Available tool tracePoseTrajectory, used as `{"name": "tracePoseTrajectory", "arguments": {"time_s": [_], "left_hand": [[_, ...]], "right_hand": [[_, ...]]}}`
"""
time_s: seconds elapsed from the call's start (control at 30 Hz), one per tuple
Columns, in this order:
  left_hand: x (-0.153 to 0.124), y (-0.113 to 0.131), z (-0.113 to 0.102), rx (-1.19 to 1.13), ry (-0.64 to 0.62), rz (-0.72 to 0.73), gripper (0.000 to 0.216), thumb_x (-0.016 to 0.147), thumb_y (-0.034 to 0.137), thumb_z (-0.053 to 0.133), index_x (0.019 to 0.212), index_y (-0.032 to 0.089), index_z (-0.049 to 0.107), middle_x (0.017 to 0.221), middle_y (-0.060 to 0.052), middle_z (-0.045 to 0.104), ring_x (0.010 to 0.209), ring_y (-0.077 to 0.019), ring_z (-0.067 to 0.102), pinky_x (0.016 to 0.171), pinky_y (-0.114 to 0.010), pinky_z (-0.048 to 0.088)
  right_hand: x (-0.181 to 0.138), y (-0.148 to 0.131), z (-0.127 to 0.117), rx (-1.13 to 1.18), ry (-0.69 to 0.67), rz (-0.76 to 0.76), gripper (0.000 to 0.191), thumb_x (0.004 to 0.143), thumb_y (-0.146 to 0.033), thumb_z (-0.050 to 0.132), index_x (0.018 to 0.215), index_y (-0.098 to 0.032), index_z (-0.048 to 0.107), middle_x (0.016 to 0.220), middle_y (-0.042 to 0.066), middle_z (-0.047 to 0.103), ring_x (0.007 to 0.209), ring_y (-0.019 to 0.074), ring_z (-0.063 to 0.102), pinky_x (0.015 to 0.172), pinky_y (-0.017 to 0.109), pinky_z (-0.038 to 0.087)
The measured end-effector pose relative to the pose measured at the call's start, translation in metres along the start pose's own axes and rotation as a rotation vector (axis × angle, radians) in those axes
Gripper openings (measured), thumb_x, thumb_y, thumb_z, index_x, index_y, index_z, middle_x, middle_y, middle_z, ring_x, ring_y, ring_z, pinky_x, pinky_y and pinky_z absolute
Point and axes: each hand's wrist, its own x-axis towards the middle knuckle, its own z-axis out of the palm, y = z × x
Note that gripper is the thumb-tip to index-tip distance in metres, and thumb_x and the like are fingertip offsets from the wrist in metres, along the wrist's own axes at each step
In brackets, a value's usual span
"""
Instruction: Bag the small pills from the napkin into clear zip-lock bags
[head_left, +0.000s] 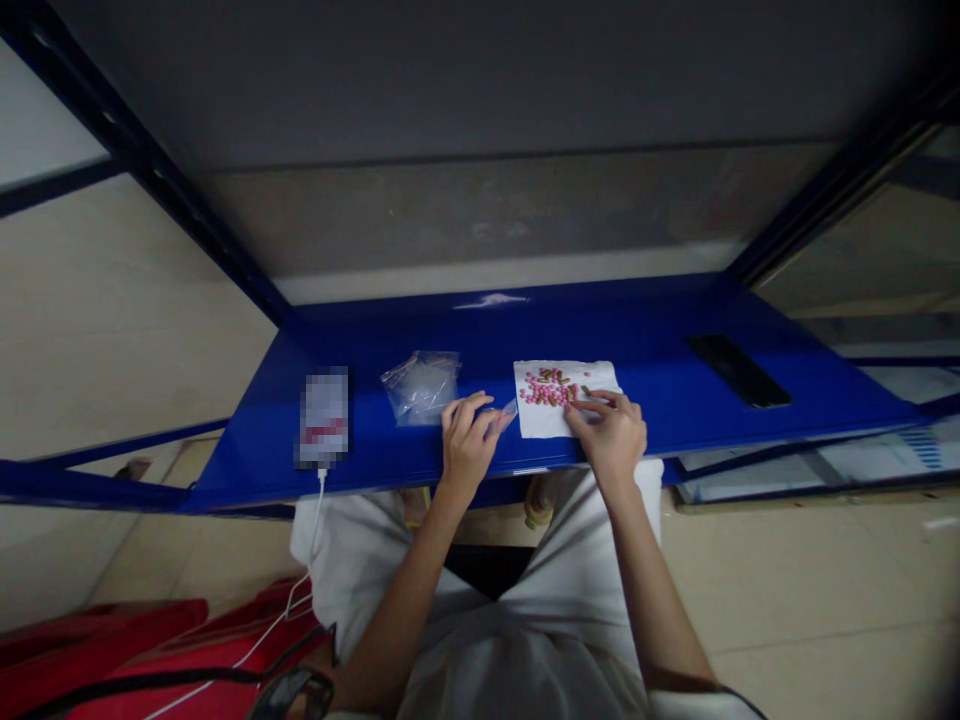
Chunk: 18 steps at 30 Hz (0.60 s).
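Observation:
My left hand (469,432) is closed on a small clear plastic bag (510,408), which sticks out from the fingertips toward a white sheet of paper (536,425). Many pink round pills (534,386) and several brown-green capsules (555,376) lie loose on that sheet. Over the sheet's right part is my right hand (616,430), thumb and forefinger brought close together at the edge of the pile. Whatever sits between those fingertips is too small to make out. Left of my left hand lie flat clear zip bags (424,388).
All this rests on a blue metal shelf (480,330) with uprights at both sides and a grey panel above. A phone (325,418) on a white cable lies at the left; a black phone-like slab (739,370) lies at the right. Red material (187,650) is at lower left.

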Motion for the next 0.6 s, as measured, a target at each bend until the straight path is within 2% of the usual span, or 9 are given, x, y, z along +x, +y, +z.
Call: {"name": "tracePoseTrajectory", "arguments": {"time_s": [0.43,0.53,0.6], "left_hand": [[0.000,0.001,-0.001,-0.003,-0.022,0.033,0.005,0.082,0.016,0.061,0.079,0.018,0.059,0.094,-0.006,0.067,0.092,-0.0167,0.063,0.085,-0.034,0.041],[0.000,0.001,-0.002,-0.006,-0.024,0.031,0.005,0.082,0.015,0.062,0.079,0.018,0.059,0.094,-0.006,0.066,0.092,-0.0166,0.062,0.086,-0.034,0.041],[0.001,0.001,-0.002,-0.004,-0.028,0.031,0.004,0.082,0.016,0.062,0.079,0.018,0.059,0.094,-0.006,0.066,0.092,-0.0166,0.062,0.086,-0.034,0.041]], "right_hand": [[0.001,-0.001,0.006,0.033,0.088,0.014,0.025,0.074,-0.043,0.062,0.075,-0.021,0.075,0.096,0.006,0.066,0.085,0.0252,0.053,0.067,0.035,0.040],[0.004,-0.006,-0.002,0.118,0.099,-0.049,0.023,0.074,-0.041,0.063,0.075,-0.021,0.074,0.096,0.008,0.065,0.087,0.0249,0.053,0.072,0.036,0.043],[0.007,-0.014,-0.011,0.227,0.043,-0.159,0.019,0.073,-0.038,0.065,0.074,-0.021,0.073,0.096,0.008,0.064,0.089,0.0241,0.055,0.077,0.037,0.044]]}}
